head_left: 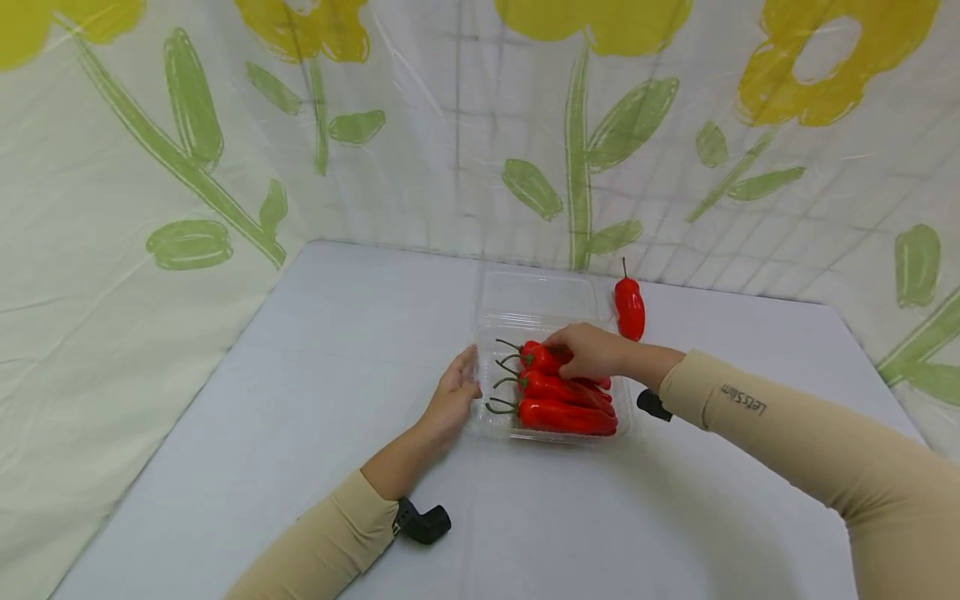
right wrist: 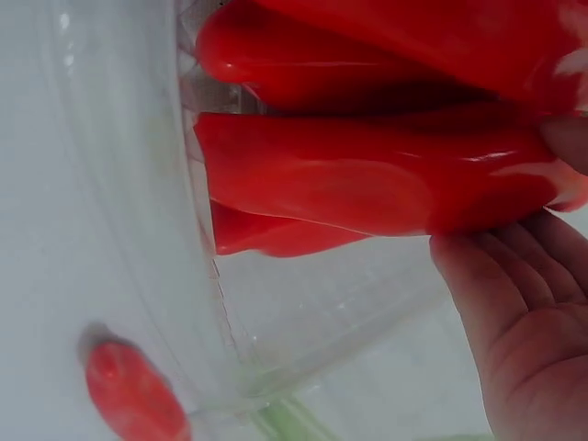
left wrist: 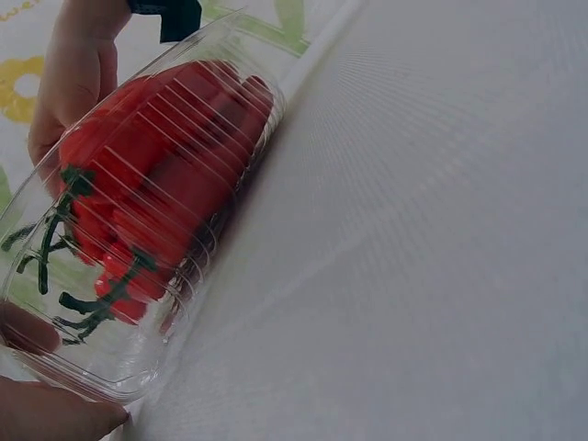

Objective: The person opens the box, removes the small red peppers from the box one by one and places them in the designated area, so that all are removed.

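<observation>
A clear plastic clamshell box [head_left: 495, 425] lies with its lid folded back, holding several long red peppers [head_left: 567, 417] whose green stems point left. My left hand [head_left: 453, 387] holds the box's left end; in the left wrist view the thumb [left wrist: 64, 412] lies along the rim, and a finger shows through the plastic. Over the far part of the box, my right hand [head_left: 592, 350] grips a red pepper [right wrist: 367, 175], with the thumb on one side and the fingers along the other. That pepper lies among the others inside the box.
One more red pepper [head_left: 630, 310] lies on the white table [head_left: 337, 333] beyond the box's far right corner. The clear lid [head_left: 540, 293] rests flat behind the box. A sheet [head_left: 435, 150] painted with yellow flowers hangs along the table's back edge.
</observation>
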A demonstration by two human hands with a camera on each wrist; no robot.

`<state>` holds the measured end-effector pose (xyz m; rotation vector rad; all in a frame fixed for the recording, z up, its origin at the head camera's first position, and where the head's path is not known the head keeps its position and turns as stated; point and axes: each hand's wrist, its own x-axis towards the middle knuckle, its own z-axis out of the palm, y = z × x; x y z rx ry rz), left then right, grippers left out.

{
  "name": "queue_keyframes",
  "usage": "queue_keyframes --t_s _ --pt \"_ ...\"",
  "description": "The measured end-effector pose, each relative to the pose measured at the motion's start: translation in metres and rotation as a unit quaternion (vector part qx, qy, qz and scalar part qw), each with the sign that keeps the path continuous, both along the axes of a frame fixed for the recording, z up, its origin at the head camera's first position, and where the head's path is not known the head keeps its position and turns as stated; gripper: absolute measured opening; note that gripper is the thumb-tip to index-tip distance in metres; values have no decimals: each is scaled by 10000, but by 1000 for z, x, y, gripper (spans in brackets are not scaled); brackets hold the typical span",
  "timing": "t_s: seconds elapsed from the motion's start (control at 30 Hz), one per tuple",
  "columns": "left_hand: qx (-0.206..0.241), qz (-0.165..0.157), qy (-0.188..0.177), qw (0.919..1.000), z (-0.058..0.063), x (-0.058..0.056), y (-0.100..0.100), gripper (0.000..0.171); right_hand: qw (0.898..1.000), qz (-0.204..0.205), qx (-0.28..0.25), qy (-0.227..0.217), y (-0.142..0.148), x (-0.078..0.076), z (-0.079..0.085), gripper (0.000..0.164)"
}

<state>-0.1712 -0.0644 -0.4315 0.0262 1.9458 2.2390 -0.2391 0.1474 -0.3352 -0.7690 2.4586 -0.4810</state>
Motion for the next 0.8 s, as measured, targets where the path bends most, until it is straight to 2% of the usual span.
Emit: queue_keyframes --t_s 0.27,0.8 --pt "-3 -41 10 10000 -1 -1 0 74 9999 -100 -48 -48 5 0 -3 52" --pt "-79 -15 -28 10000 -2 -1 -1 74 9993 -38 -217 313 10 6 -12 51"
